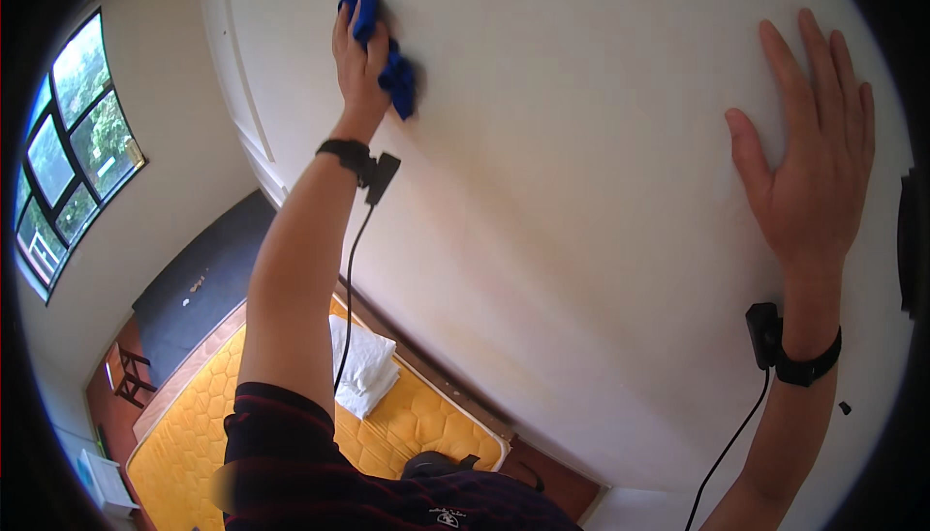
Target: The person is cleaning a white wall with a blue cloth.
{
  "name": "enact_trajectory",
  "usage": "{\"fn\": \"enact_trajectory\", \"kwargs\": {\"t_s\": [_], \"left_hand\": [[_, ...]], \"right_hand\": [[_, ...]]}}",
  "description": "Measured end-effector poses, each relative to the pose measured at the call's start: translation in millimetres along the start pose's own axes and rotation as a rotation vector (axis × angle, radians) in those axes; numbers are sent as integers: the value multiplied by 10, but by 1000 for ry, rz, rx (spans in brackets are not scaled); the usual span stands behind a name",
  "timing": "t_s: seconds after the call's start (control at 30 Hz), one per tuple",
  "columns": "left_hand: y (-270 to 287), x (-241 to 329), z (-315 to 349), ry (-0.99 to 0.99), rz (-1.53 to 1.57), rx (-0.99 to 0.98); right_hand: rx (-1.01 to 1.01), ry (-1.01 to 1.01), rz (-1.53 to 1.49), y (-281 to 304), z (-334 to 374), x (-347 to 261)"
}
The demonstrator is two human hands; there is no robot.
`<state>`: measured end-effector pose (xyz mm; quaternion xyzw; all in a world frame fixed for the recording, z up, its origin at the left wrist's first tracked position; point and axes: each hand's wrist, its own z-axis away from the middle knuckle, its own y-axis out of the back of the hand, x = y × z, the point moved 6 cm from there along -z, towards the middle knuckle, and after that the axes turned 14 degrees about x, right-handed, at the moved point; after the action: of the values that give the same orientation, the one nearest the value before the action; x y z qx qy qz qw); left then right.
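My left hand (362, 61) is raised high against the pale wall (542, 192), its fingers closed round a crumpled blue cloth (398, 80). Part of the cloth sticks out above the fingers and part hangs beside the palm, against the wall. Over on the right, my right hand (816, 163) lies flat on the same wall with its fingers spread and nothing in it. Each wrist wears a black strap with a small black device, and a thin cable runs down from each.
Below me is a bed with a yellow quilted mattress (426, 424), bearing a folded white cloth (363, 361) and a dark bag (436, 463). A window (73, 143) is at the left, with a small wooden stool (129, 376) lower down. A dark object (909, 240) sits at the right edge.
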<state>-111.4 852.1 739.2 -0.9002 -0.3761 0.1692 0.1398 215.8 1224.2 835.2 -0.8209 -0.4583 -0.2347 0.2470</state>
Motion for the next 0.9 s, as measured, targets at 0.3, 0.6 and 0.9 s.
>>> {"fn": "enact_trajectory", "kwargs": {"t_s": [0.3, 0.6, 0.9], "left_hand": [[582, -126, 1337, 469, -161, -197], [908, -163, 2128, 1014, -74, -14], [1146, -247, 3182, 1493, 182, 237]], "right_hand": [[-27, 19, 19, -85, 0, 3], [57, 36, -15, -152, 21, 33], [67, 85, 3, -110, 11, 66]]}}
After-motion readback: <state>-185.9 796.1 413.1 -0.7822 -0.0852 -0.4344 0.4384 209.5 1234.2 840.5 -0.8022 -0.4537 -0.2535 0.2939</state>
